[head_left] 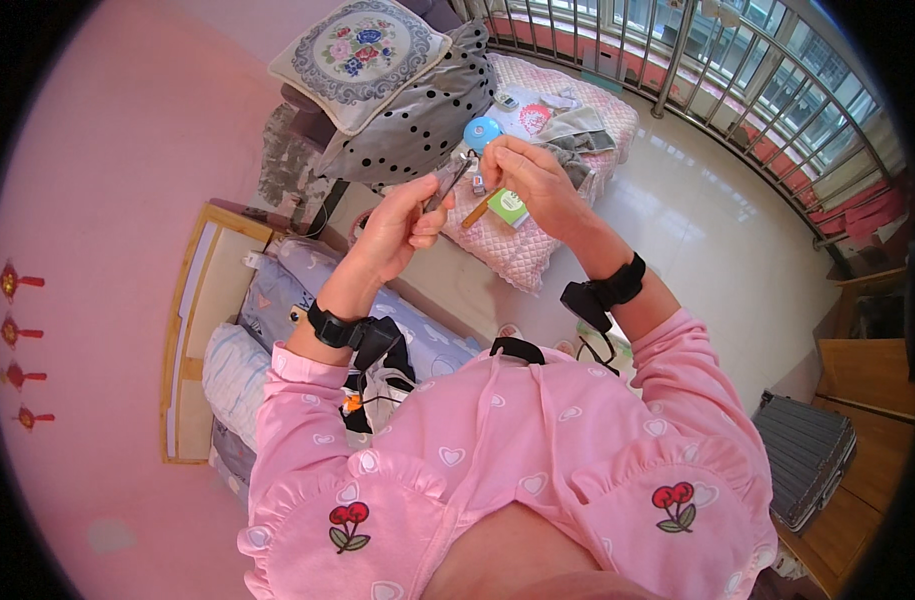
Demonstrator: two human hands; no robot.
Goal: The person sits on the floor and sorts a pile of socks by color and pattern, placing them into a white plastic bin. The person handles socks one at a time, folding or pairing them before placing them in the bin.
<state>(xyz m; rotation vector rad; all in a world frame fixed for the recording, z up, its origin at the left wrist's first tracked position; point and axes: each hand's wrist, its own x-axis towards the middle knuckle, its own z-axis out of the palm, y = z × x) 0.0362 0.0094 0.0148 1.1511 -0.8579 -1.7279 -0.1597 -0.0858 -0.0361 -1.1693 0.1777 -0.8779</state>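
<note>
My left hand (402,225) is closed around a slim dark grey object (445,186) with a shiny tip; its exact kind is hard to make out. Close beside that tip, my right hand (537,185) has its thumb and fingers pinched together. Whatever it may hold is too small or hidden to name. Both hands are raised over a low surface with a pink quilted cover (522,262). Under them lie a round blue case (482,132), a green and white box (512,206) and a narrow brown stick-like piece (478,210).
Grey folded cloth (575,132) lies at the covered surface's right. Behind it to the left are a polka-dot cushion (412,120) and a floral cushion (359,45). A metal railing (667,60) runs along the windows. A bed (192,340) stands left; a ribbed dark case (799,455) sits right.
</note>
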